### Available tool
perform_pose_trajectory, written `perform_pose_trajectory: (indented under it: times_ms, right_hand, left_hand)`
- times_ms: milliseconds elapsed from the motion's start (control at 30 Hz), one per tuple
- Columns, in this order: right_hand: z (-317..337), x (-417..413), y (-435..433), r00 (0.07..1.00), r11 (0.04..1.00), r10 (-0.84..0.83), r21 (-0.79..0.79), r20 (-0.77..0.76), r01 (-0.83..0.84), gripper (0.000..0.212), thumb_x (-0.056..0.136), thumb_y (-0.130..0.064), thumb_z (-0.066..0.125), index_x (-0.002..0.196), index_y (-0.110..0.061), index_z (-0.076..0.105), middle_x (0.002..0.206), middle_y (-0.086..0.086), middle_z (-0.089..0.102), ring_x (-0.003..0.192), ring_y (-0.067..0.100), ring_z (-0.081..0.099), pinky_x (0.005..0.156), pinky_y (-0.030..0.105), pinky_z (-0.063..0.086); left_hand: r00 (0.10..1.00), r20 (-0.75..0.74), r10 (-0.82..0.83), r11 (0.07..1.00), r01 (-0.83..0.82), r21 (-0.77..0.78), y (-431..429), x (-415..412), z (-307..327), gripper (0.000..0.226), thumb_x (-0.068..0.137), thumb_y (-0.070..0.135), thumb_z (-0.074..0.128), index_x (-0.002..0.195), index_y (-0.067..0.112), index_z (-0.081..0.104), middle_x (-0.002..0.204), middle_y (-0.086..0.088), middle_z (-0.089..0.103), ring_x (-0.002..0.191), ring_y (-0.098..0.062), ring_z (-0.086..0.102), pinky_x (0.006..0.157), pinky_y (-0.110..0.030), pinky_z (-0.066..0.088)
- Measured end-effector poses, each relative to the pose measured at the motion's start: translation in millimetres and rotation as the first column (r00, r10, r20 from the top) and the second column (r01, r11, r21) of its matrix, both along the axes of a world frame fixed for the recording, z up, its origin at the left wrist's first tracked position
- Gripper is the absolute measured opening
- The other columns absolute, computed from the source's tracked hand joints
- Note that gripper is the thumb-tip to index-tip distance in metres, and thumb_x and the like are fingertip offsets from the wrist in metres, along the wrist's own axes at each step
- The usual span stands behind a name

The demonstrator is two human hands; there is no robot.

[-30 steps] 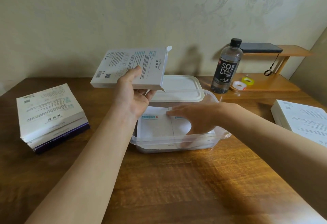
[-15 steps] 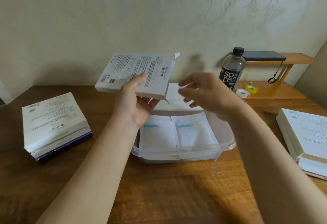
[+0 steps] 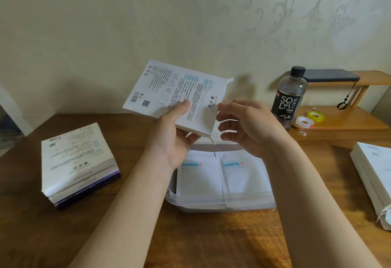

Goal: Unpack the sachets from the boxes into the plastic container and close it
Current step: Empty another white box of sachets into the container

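**Left hand** (image 3: 169, 138): centre of frame, raised above the container. The thumb lies across the printed face and the fingers curl beneath, gripping the flat white printed cardboard box (image 3: 175, 96). The box is tilted with its opened end to the right, probably so the other hand can reach its contents.

**Right hand** (image 3: 247, 125): just right of the box's opened end. The fingers are loosely curled, with thumb and forefinger at the end flap. Blur hides whether they pinch anything.

**Clear rectangular plastic container** (image 3: 171, 195): lower centre on the brown wooden counter (image 3: 211, 242), directly under both hands, lid off. This placement would give the sachets a short drop from the box.

**Flat white sachets** (image 3: 198, 178): two show side by side inside the container. They lie flat, likely so that more can stack on top.

**Stack of white boxes** (image 3: 74, 161): left of frame, well apart from the container. A second white box stack (image 3: 372, 172) sits at the right edge. Which stack is already emptied cannot be told.

**Dark-labelled soda bottle** (image 3: 289, 98), **clear tape roll** (image 3: 304, 121), **yellow tape roll** (image 3: 315, 116): upper right. The rolls rest on a low wooden shelf (image 3: 349, 123), with the bottle beside it. None of them is part of the work.

**Step judged:** emptying the held box. Closing the container is not yet done.
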State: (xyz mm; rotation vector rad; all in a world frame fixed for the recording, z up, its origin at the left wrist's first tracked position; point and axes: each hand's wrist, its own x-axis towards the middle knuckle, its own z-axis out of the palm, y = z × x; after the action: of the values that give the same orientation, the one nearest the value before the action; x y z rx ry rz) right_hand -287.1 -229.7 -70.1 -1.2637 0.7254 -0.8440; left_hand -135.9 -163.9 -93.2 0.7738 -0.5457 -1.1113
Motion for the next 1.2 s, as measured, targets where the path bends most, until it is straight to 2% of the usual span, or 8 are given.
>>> perform_pose_trajectory:
  times_ms: [233, 467, 600, 667, 833, 900, 1000, 1200]
  right_hand:
    - [-3, 14, -1, 0.985, 0.985, -0.173, 0.01, -0.029, 0.173, 0.034, 0.085, -0.007, 0.073, 0.054, -0.015, 0.063, 0.06, 0.0, 0.05, 0.048, 0.013, 0.041, 0.045, 0.025, 0.037]
    - [-8, 17, -4, 0.982, 0.977, -0.166, 0.151, 0.095, 0.15, 0.035, 0.084, -0.018, 0.078, 0.067, -0.018, 0.047, 0.062, 0.001, 0.052, 0.048, 0.012, 0.038, 0.04, 0.021, 0.032]
    - [-2, 11, -6, 0.972, 0.979, -0.175, 0.135, 0.156, 0.155, 0.016, 0.091, -0.02, 0.069, 0.096, -0.006, 0.063, 0.088, 0.014, 0.068, 0.071, 0.024, 0.064, 0.05, 0.025, 0.042]
    - [0, 8, -9, 0.96, 0.973, -0.208, 0.143, 0.189, 0.182, 0.037, 0.093, -0.019, 0.064, 0.122, 0.003, 0.06, 0.095, 0.014, 0.071, 0.081, 0.026, 0.069, 0.054, 0.028, 0.046]
    - [3, -9, -15, 0.944, 0.978, -0.139, 0.191, 0.3, 0.083, 0.026, 0.089, -0.01, 0.037, 0.097, -0.007, 0.061, 0.107, 0.019, 0.059, 0.096, 0.035, 0.058, 0.065, 0.035, 0.051]
    - [-2, -14, -18, 0.948, 0.995, -0.069, 0.091, 0.311, 0.042, 0.036, 0.091, 0.003, 0.038, 0.12, -0.005, 0.059, 0.112, 0.019, 0.066, 0.099, 0.038, 0.063, 0.068, 0.04, 0.056]
    - [-13, -16, -22, 0.977, 0.973, 0.029, -0.231, 0.211, 0.021, 0.08, 0.084, 0.019, 0.06, 0.144, -0.031, 0.04, 0.125, 0.016, 0.065, 0.107, 0.033, 0.069, 0.071, 0.042, 0.059]
    - [-8, -20, -21, 0.948, 0.911, -0.054, -0.372, 0.313, 0.175, 0.028, 0.07, -0.001, 0.083, 0.078, -0.024, 0.07, 0.114, 0.008, 0.067, 0.115, 0.03, 0.063, 0.078, 0.039, 0.055]
  left_hand:
    - [0.997, -0.058, -0.041, 0.999, 0.042, 0.004, 1, -5, 0, 0.018, 0.096, 0.016, 0.06, 0.1, 0.029, 0.072, 0.101, -0.001, 0.077, 0.085, -0.018, 0.071, 0.063, -0.029, 0.059]
    - [0.982, -0.187, 0.02, 0.999, -0.013, 0.043, 0, -2, 2, 0.022, 0.093, 0.011, 0.063, 0.11, 0.024, 0.07, 0.104, -0.004, 0.078, 0.091, -0.021, 0.074, 0.065, -0.03, 0.06]
    - [0.961, -0.267, 0.076, 0.997, -0.066, 0.049, 1, 5, 5, 0.023, 0.091, 0.006, 0.065, 0.109, 0.02, 0.068, 0.096, -0.006, 0.079, 0.085, -0.022, 0.076, 0.066, -0.033, 0.063]
    - [0.95, -0.293, 0.111, 0.993, -0.097, 0.061, 1, 10, 4, 0.026, 0.09, 0.005, 0.066, 0.112, 0.02, 0.067, 0.093, -0.007, 0.079, 0.081, -0.022, 0.077, 0.065, -0.035, 0.063]
    - [0.931, -0.336, 0.142, 0.989, -0.117, 0.093, 2, 18, 2, 0.021, 0.092, 0.005, 0.065, 0.11, 0.016, 0.065, 0.088, -0.009, 0.078, 0.084, -0.024, 0.075, 0.065, -0.036, 0.064]
    - [0.932, -0.335, 0.141, 0.988, -0.114, 0.1, 2, 18, 2, 0.018, 0.092, 0.005, 0.064, 0.107, 0.015, 0.066, 0.086, -0.009, 0.078, 0.077, -0.024, 0.076, 0.065, -0.035, 0.064]
    - [0.938, -0.32, 0.135, 0.988, -0.102, 0.12, 1, 14, 3, 0.017, 0.091, 0.004, 0.065, 0.105, 0.014, 0.067, 0.085, -0.009, 0.078, 0.07, -0.023, 0.076, 0.064, -0.034, 0.063]
    - [0.94, -0.312, 0.137, 0.987, -0.102, 0.127, 3, 17, 2, 0.025, 0.09, 0.004, 0.066, 0.113, 0.013, 0.065, 0.093, -0.011, 0.079, 0.078, -0.025, 0.077, 0.055, -0.03, 0.06]
